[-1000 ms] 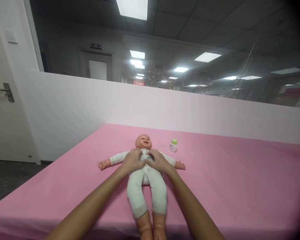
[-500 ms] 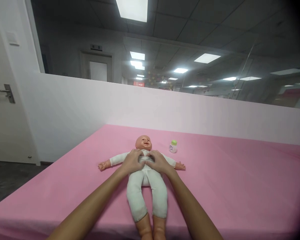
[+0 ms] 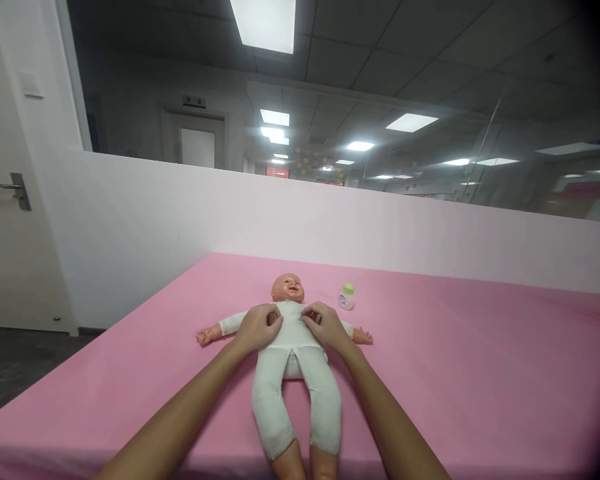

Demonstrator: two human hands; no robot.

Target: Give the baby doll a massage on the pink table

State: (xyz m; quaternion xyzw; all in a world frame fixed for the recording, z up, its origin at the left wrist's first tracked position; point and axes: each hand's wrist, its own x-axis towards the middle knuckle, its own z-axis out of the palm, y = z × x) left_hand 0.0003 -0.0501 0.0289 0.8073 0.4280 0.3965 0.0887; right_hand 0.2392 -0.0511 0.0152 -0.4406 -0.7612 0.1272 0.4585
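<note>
My left hand (image 3: 257,329) and right hand (image 3: 323,324) rest curled on the doll (image 3: 291,360), pinching its white suit at the chest. A small bottle (image 3: 347,297) stands near on the pink bed (image 3: 480,373).

One baby doll (image 3: 293,347) lies at the centre of the frame, with two hands on it. One small green-capped bottle (image 3: 347,297) stands just right of centre.
</note>
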